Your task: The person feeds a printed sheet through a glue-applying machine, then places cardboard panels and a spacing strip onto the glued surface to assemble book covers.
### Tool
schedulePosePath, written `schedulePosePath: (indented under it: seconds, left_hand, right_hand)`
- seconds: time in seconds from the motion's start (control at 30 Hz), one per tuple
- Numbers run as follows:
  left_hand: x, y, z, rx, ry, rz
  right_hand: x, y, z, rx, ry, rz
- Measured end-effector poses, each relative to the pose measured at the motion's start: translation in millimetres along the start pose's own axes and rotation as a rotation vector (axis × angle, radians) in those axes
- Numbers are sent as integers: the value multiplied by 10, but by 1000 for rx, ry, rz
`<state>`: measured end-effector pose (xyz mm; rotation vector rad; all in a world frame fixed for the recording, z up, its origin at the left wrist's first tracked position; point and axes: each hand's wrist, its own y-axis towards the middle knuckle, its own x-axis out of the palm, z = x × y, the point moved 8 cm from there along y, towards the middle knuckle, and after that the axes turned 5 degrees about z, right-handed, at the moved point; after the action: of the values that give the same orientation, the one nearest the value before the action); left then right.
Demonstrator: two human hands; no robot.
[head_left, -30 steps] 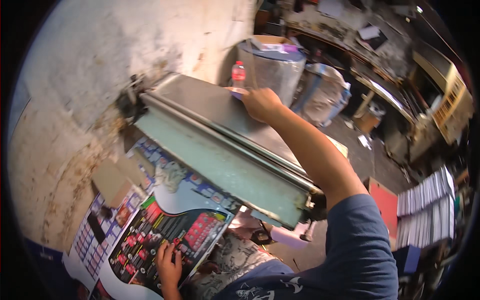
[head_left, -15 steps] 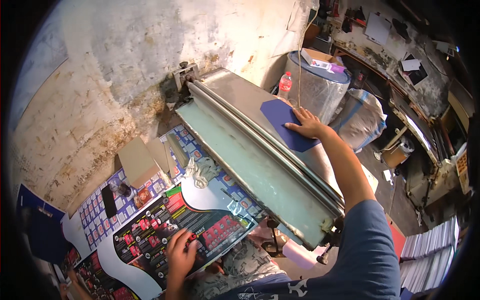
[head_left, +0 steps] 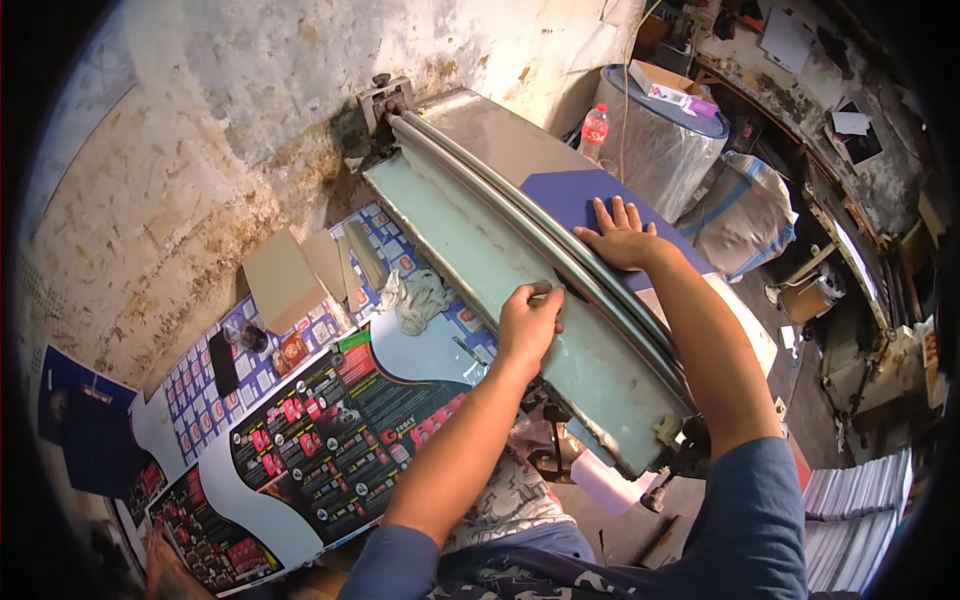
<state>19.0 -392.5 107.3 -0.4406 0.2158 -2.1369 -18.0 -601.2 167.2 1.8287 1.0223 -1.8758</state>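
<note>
My right hand (head_left: 628, 238) lies flat with fingers spread on a dark blue sheet (head_left: 565, 190), which rests on the metal bed behind the long steel rollers (head_left: 510, 215). At the front side of the rollers, my left hand (head_left: 532, 325) is closed over the pale green tray (head_left: 450, 235) of the roller machine. Its curled fingertips are at a small dark edge (head_left: 575, 291) beside the rollers. Whether they grip that edge is hidden.
A table with printed posters (head_left: 320, 440), a crumpled cloth (head_left: 415, 302), cardboard pieces (head_left: 283, 280) and a phone (head_left: 223, 363) is at left. Another person's hand (head_left: 165, 555) shows lower left. A bottle (head_left: 594, 133) and drum (head_left: 665, 140) stand behind the machine; paper stacks (head_left: 860, 530) lie lower right.
My left hand has moved from above the posters up to the rollers and closed. The blue sheet has shifted toward the rollers under my right hand, which stays flat on it.
</note>
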Motion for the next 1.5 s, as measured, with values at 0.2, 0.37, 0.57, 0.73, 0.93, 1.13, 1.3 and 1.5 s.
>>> schedulePosePath:
  seconds: [0.2,0.37,0.57,0.73,0.93,1.13,1.3,1.5]
  left_hand:
    - [155,100,-227,-86,-116,-13]
    - [258,90,-321,-156,-201,-56]
    - [253,121,-358,-291,-346,-120]
    - [247,76,-362,-338,-417,-98]
    - [249,92,-330,-316,-385,-70]
    - [253,124,-308,-312,-404,-101]
    - [135,63,-103,-5,-269,-107]
    - [-47,-328,519,1133,787,319]
  right_hand:
    - [8,-30,-84,4,-14,3]
    - [38,-17,41,42,-16,-25]
    - [51,27,17,23,-59,-47]
    - [48,30,28,30,-45,-50]
    - [49,35,32,32,-37,-49]
    - [49,39,30,21,-34,-51]
    - [56,25,-13,-12,-29,-59]
    - [68,-9,34,7,-19,-52]
